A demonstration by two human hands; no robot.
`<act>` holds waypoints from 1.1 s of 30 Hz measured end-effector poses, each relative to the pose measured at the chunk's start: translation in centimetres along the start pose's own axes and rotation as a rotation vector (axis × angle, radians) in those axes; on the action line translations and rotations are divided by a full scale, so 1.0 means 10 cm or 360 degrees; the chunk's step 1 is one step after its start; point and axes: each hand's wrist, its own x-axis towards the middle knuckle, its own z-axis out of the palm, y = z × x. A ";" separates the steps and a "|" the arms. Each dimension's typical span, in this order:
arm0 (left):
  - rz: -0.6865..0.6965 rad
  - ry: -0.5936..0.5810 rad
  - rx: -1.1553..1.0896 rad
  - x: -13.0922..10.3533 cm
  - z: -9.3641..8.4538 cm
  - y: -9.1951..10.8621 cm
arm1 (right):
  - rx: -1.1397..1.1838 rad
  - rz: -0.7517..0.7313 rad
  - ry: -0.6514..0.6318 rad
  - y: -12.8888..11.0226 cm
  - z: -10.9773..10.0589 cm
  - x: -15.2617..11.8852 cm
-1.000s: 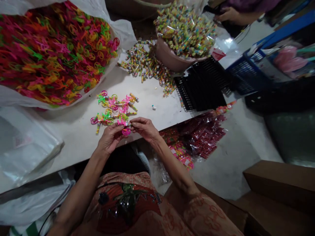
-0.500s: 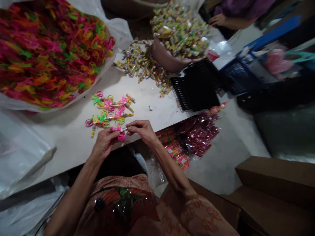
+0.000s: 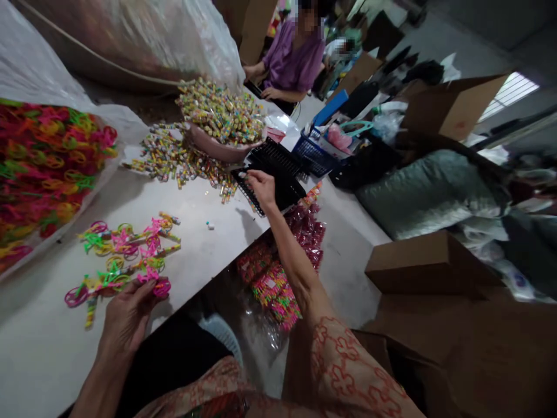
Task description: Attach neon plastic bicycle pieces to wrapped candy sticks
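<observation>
My left hand (image 3: 133,310) pinches a pink plastic piece (image 3: 162,287) at the table's near edge. Beside it on the white table lie several pink, green and yellow plastic pieces (image 3: 122,238) joined with small patterned tubes. My right hand (image 3: 262,188) is raised over a black rack (image 3: 278,180), its fingertips pinched around a small whitish item (image 3: 242,175) too small to name. Between the hands, a tiny white and teal piece (image 3: 210,226) lies on the table.
A pink bowl (image 3: 217,146) heaped with small wrapped tubes stands at the back, more tubes spilled beside it. A sack of colourful plastic pieces (image 3: 52,168) is at left. A blue basket (image 3: 311,154), cardboard box (image 3: 409,264) and a person in purple (image 3: 291,55) are beyond.
The view has swung up and to the right. My right hand has left my left hand and moved over to the black rack. My left hand still holds the pink piece.
</observation>
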 end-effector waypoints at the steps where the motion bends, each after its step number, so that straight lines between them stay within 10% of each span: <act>1: -0.0013 0.0003 0.0003 0.00 0.00 0.00 | -0.0215 -0.0085 0.0071 0.00 -0.09 0.17; 9: -0.0041 -0.0114 0.0062 0.04 0.01 -0.13 | -0.1595 -0.0050 -0.0649 0.14 -0.03 -0.17; 33: 0.0024 -0.0355 0.0097 -0.04 0.10 -0.15 | -0.1354 0.0092 -0.0338 0.36 0.34 -0.65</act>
